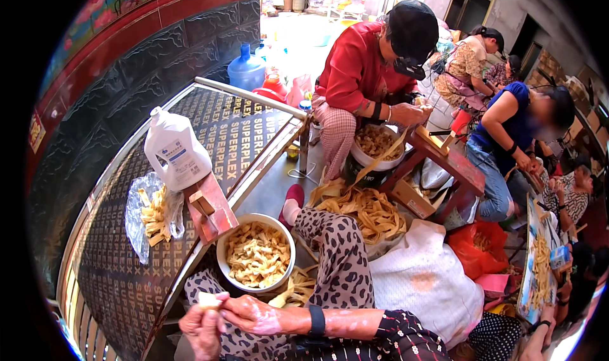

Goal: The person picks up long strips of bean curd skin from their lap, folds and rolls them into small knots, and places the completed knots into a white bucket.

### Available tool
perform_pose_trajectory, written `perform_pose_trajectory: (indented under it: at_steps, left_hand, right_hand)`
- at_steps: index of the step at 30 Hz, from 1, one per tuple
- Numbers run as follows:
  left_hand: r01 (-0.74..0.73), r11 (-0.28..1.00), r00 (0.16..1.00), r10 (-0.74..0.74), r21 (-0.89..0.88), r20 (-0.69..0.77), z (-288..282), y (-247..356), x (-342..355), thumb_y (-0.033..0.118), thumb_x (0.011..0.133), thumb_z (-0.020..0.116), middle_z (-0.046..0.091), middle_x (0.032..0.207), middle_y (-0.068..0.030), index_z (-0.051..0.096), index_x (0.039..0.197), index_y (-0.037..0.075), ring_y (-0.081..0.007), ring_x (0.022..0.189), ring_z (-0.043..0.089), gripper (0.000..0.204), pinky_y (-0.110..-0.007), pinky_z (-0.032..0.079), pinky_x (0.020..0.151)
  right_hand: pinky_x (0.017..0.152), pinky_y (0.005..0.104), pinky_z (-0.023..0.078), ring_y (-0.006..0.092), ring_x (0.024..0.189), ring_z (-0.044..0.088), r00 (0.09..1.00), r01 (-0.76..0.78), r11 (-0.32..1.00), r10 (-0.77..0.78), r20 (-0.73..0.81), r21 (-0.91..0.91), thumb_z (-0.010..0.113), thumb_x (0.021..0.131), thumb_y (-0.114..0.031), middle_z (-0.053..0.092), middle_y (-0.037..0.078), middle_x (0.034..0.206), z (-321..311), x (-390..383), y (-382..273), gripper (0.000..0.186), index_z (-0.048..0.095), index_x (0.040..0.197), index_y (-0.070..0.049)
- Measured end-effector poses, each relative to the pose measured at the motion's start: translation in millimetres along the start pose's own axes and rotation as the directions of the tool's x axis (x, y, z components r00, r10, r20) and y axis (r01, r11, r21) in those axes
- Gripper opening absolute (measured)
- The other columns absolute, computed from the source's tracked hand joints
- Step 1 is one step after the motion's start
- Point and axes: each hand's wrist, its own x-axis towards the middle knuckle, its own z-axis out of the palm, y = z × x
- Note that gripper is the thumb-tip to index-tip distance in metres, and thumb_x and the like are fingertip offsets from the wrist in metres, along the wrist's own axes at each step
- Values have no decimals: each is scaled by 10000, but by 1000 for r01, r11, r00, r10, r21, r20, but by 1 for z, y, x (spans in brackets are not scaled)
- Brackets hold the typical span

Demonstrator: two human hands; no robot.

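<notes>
Head view: I saw left hand (202, 334) and right hand (252, 314) both pinching one cream piece (208, 300), the white bucket (222, 261) sitting at their one o'clock!

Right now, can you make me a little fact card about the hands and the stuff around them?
Left hand: fingertips at a small pale piece
Right hand: fingertips at the same piece
Right wrist: dark wristband
Nearest container: white bucket, filled with yellowish folded pieces
On the patterned board: clear plastic bag with more yellowish pieces
Near that bag: white plastic jug with a handle
Beyond the knees: heap of long tan strips
Across from the hands: person in a red top, seated
</notes>
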Motion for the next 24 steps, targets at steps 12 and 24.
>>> perform_pose_trajectory:
  at_steps: [12, 24]
  left_hand:
    - [-398, 689, 896, 150, 606, 418, 3, -24, -6, 59, 805, 598, 608, 981, -234, 598, 1028, -9, -385, 833, 629, 232, -406, 522, 713]
    - [-687, 397, 726, 402, 609, 558, 6, -23, -8, 17, 669, 731, 643, 900, -99, 629, 864, -7, -192, 653, 620, 222, -282, 496, 544]
  right_hand:
    - [498, 219, 304, 46, 586, 355, 935, -350, 841, 343, 94, 412, 476, 916, -260, 419, -41, 656, -10, -37, 13, 261, 537, 1004, -22]
    - [533, 176, 384, 43, 610, 460, 823, -525, 780, 567, -30, 342, 420, 966, -249, 552, -28, 767, -13, -43, 6, 298, 574, 1066, -15]
